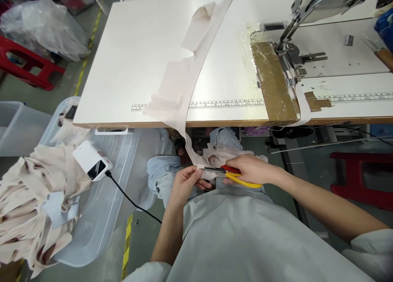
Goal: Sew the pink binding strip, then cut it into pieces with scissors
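Over my lap, my left hand (188, 181) pinches the end of a pale pink fabric strip (190, 149), near a small white tab (200, 166). My right hand (245, 169) is closed on scissors with red and yellow handles (244, 180). Their blades point left and reach the fabric at my left fingertips; whether they are apart is too small to tell. From there the strip runs up over the table's front edge and across the white tabletop (129, 57). More pink fabric (219, 153) is bunched on my lap behind the scissors.
A sewing machine (322, 5) stands on the table's right side, with a white band (303, 106) hanging from it. At left, a clear plastic bin (92, 237) holds heaped fabric strips (39, 192) and a white device (92, 160) with a black cable. Red stools (362, 181) stand on both sides.
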A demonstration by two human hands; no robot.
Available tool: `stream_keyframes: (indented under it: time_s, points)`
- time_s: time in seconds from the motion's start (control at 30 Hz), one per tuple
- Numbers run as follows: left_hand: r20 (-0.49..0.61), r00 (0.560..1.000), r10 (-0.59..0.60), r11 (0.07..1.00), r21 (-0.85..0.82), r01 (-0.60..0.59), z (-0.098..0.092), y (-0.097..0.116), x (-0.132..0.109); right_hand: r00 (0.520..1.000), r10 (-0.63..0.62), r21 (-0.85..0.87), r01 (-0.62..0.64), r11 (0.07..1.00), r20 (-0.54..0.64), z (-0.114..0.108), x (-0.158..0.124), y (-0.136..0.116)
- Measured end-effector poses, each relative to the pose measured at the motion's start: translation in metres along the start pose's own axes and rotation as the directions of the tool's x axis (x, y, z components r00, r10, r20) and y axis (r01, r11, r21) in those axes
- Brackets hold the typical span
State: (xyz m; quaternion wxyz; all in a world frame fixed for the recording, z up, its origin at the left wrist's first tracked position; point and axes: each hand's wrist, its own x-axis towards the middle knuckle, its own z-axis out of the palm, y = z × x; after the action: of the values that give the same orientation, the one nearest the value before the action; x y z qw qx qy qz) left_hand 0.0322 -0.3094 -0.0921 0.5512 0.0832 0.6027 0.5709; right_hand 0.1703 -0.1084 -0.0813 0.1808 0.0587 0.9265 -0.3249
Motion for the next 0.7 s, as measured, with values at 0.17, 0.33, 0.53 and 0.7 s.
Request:
stream_keyframes:
  time_s: [0.17, 0.33, 0.53, 0.7]
  points:
    - [0.009, 1.000, -0.006, 1.000, 0.005, 0.006, -0.002, -0.001, 0.000, 1.000, 0.007, -0.002, -0.007, 1.000, 0.006, 0.004, 0.000, 0.002]
    - [0.005, 1.000, -0.016, 1.000, 0.002, 0.016, -0.001, -0.001, -0.001, 1.000, 0.019, -0.064, -0.018, 0.998, 0.017, 0.002, 0.001, -0.003]
    - [0.029, 0.999, -0.026, 0.999, 0.020, 0.025, 0.002, 0.002, -0.001, 0.998, 0.042, -0.059, -0.040, 0.997, 0.043, -0.003, 0.005, -0.007]
    - [0.029, 0.999, -0.027, 0.998, 0.060, 0.025, 0.008, 0.000, 0.000, 0.998, 0.040, 0.095, -0.035, 0.995, -0.044, 0.005, 0.004, -0.002]
